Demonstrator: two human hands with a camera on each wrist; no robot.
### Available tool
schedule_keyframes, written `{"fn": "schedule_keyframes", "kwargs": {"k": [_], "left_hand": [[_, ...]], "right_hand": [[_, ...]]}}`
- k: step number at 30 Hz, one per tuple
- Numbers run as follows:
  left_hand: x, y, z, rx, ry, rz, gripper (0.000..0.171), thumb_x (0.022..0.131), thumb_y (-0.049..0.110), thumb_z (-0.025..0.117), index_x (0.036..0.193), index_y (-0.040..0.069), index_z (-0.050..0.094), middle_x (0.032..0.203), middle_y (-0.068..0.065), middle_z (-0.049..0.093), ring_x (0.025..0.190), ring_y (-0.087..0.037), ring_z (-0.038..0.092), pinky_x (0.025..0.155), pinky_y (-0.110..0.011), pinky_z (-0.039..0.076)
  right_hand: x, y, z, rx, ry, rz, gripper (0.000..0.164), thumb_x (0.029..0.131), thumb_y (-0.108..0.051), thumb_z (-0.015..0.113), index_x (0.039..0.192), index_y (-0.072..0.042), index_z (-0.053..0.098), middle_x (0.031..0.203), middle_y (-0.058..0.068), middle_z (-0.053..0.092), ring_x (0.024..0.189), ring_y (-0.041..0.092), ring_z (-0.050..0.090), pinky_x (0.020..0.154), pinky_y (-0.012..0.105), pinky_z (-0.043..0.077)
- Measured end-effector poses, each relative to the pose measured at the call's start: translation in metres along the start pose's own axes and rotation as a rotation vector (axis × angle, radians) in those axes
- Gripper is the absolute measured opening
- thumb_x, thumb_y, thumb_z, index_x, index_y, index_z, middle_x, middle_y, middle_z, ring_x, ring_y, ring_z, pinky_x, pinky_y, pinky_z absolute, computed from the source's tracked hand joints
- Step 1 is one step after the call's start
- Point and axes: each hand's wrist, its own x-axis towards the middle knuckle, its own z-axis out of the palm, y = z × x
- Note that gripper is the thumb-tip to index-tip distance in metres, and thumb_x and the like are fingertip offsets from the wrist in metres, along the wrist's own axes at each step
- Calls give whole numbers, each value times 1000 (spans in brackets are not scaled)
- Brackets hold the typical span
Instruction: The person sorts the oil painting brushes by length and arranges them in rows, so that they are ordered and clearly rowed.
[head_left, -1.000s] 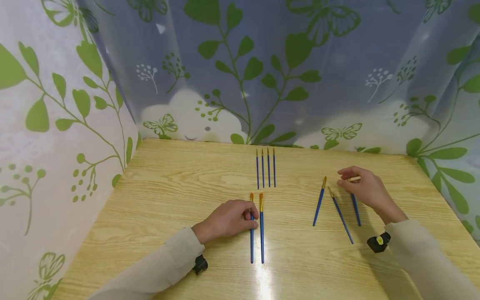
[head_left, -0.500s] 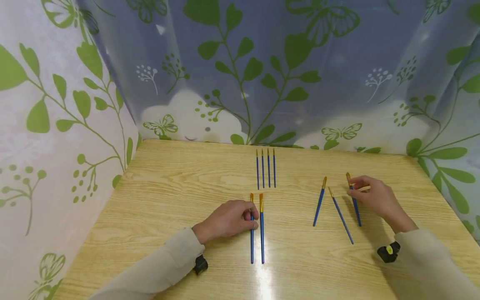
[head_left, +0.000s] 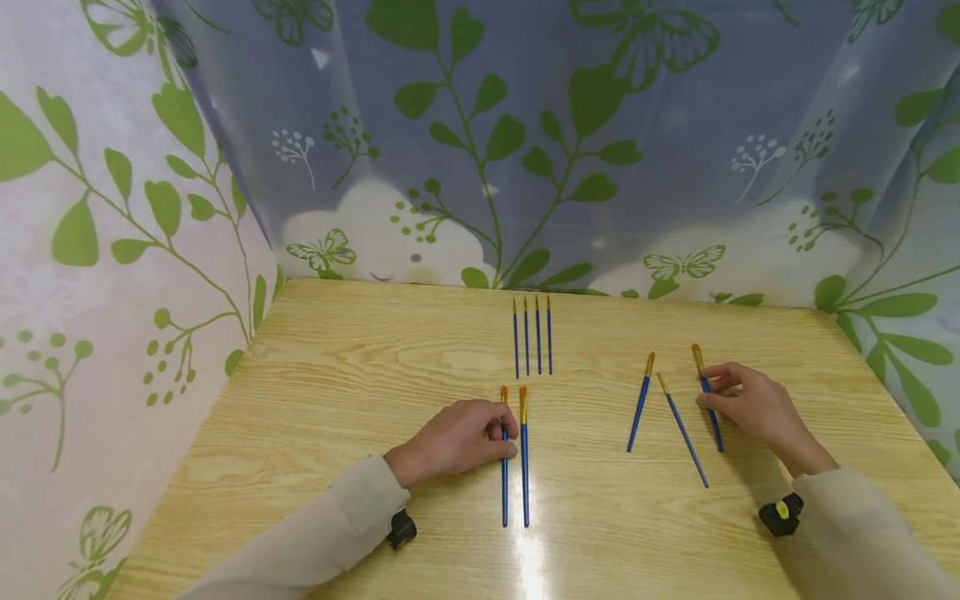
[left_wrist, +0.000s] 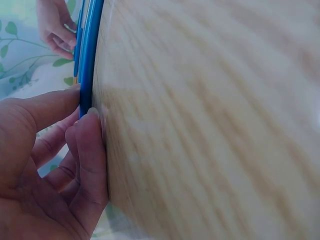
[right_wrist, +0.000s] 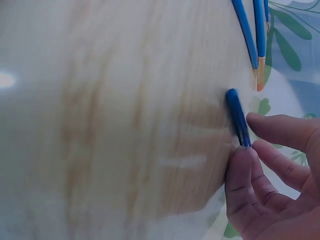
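Note:
My left hand [head_left: 459, 437] pinches a blue-handled paintbrush [head_left: 505, 492] lying on the wooden table; thumb and fingertip meet its handle in the left wrist view. Just right of it lies a parallel flat paintbrush [head_left: 524, 467] with a golden ferrule. At the right, my right hand [head_left: 753, 404] has thumb and fingers around the handle of a brown-tipped paintbrush [head_left: 716, 427]. In the right wrist view a fingertip touches that handle, and the thumb tip is very close to it. Left of this hand lie a thin slanted paintbrush [head_left: 684, 433] and a brown-tipped one [head_left: 639, 408].
Several thin paintbrushes [head_left: 527, 342] stand in an even row, tips away from me, at the middle back of the wooden table [head_left: 360, 350]. Patterned cloth [head_left: 525, 167] with leaves and butterflies hangs behind the table and at both sides.
My right hand has moved right and toward me, from the tip of the rightmost paintbrush down to its handle. That brush stays in almost the same place, and my left hand is still.

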Motion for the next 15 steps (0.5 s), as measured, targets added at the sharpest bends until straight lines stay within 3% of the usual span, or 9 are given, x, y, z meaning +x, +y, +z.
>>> {"fn": "schedule_keyframes", "kwargs": {"k": [15], "left_hand": [[0,-1,1,5,9,23,11,100,23,82,107,18,75,89,8,66,81,-9,57,78,-30,48]], "right_hand": [[-2,4,2,13,9,-31,46,104,-12,73,143,9,60,118,29,72,113,54,71,80,54,61]]}}
